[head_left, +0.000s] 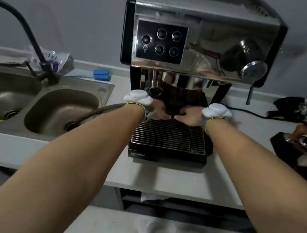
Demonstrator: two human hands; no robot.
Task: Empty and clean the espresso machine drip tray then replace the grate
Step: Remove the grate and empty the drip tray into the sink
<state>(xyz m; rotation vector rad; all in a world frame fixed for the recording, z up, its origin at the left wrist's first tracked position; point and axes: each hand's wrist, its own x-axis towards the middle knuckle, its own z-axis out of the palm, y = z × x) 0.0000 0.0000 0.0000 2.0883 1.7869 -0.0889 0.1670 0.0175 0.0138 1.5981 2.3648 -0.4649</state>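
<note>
Left hand [158, 111] and right hand [189, 116] sit at frame centre, both reaching under the espresso machine [200, 42] at the far edge of the grate [169, 135]. Fingers are curled down and inward, fingertips nearly meeting in the middle. They look to be on the grate's rear edge or the tray lip behind it; can't tell whether they're actually clamped on it or just resting, as the contact is hidden by the hands themselves. Each wrist carries a white device on a band.

Symmetric two-hand placement makes sense: an even pull or lift keeps a tray level, so any liquid in it doesn't slosh.

The grate lies flat on the black drip tray [167, 156], just below centre. The tray sticks out forward from the machine base toward the near edge of the surface [178, 182], so it's probably partly slid out. Grate not yet off; judged an early step, with emptying and cleaning not done.

Double sink [34, 103] is at left of frame, just beside the machine, with a black faucet [20, 27] arcing over it. That's the obvious dump and rinse spot. A blue brush [102, 75] lies on the back ledge behind the sink. Portafilter and tamping gear [306, 141] sit at right, well clear of the tray's path.

Risk: tilting the tray on the way to the sink.
</note>
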